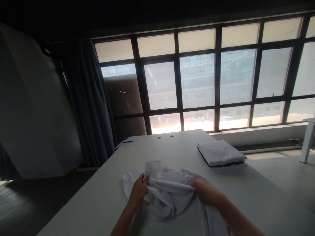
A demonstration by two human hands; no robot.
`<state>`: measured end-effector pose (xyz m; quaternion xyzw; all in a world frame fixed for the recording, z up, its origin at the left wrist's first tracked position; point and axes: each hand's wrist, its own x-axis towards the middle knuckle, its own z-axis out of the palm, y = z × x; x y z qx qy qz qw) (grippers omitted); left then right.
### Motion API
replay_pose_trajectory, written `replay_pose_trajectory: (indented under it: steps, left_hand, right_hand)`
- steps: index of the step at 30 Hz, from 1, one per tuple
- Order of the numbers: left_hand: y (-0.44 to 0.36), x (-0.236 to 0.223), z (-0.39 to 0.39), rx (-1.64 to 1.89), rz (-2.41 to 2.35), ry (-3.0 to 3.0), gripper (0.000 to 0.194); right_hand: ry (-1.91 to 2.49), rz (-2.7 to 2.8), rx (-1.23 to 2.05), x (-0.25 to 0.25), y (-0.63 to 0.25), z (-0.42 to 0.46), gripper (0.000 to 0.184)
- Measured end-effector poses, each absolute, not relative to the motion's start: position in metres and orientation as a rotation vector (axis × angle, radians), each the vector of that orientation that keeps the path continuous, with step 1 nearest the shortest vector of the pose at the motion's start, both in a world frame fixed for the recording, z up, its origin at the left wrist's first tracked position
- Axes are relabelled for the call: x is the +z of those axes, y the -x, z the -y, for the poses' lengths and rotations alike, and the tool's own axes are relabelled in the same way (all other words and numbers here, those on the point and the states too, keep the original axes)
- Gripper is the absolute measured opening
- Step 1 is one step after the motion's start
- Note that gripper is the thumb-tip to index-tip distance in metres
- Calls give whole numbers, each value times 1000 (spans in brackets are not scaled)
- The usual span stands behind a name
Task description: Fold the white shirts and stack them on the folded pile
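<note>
Windows (197,81) glare hazily beneath a nearly black ceiling (157,14).

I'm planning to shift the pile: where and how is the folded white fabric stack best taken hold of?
Probably grip the folded white fabric stack along its near edge, coming from the person's side, supporting the thin dark layer beneath. It lies flat, with that edge facing the person unobstructed. The right hand is nearer, but holds crumpled white cloth.

Matt cloth bundle (167,203) (v. creased), smooth tabletop (172,149), fabric curtain (86,105) w/ matt finish, glossy glass windowpane (124,93)
</note>
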<state>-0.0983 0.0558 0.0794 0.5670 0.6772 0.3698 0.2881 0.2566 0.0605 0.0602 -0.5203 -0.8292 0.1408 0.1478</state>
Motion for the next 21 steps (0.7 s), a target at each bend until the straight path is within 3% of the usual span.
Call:
replay_pose_trajectory:
  steps: [3,5,8,10,12,15,21]
  left_hand:
    - [95,81,-57,1101,-1693,-1269,41]
    - [88,78,-56,1140,-1606,-1179,39]
    - [77,71,-55,1151,-1428,-1079,38]
    - [73,63,-55,1119,-1361,-1082,43]
    - [71,56,-56,1082,-1378,-1145,48]
    - [69,48,-57,1053,-1426,-1204,54]
    - [63,47,-59,1091,-1478,-1134,66]
  right_hand:
    - [1703,2282,49,81,-264,-65,47]
    - [1724,2207,-54,89,-256,-61,45]
    - [1487,2296,60,89,-224,-40,31]
    - [1202,2438,224,76,-196,-22,32]
    - [894,2548,332,52,-170,-8,50]
    - [800,2621,282,12,-143,1,76]
    - [1088,2670,-31,-10,-137,-7,71]
